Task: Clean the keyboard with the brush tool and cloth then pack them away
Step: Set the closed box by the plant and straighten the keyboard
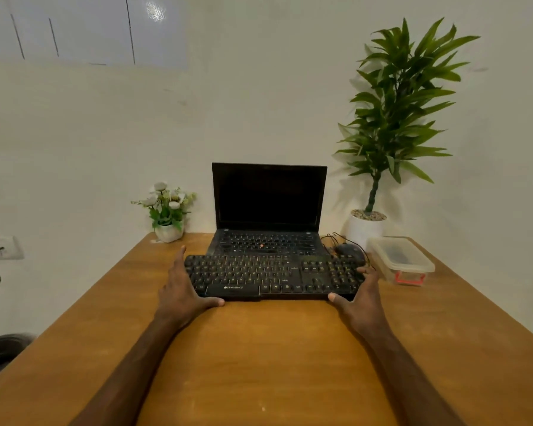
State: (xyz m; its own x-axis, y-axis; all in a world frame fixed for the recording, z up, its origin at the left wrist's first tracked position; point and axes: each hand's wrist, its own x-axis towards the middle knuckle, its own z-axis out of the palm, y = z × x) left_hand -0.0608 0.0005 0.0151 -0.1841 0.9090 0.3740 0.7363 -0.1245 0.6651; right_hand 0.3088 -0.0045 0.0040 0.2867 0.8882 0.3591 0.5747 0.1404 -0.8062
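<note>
While bracing the keyboard (259, 275), flat on the surface (259, 348) just before the laptop (268, 241), between spread left hand (179, 290) and right hand (362, 299), fingers straight, risk snagging the mouse (350, 250) cable or shoving the laptop.

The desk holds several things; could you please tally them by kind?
Potted plants: 2, small flowering plant, tall leafy plant
Laptop: 1
Zebronics keyboard: 1
Mouse: 1
Lidded plastic container: 1
Total: 6
</note>
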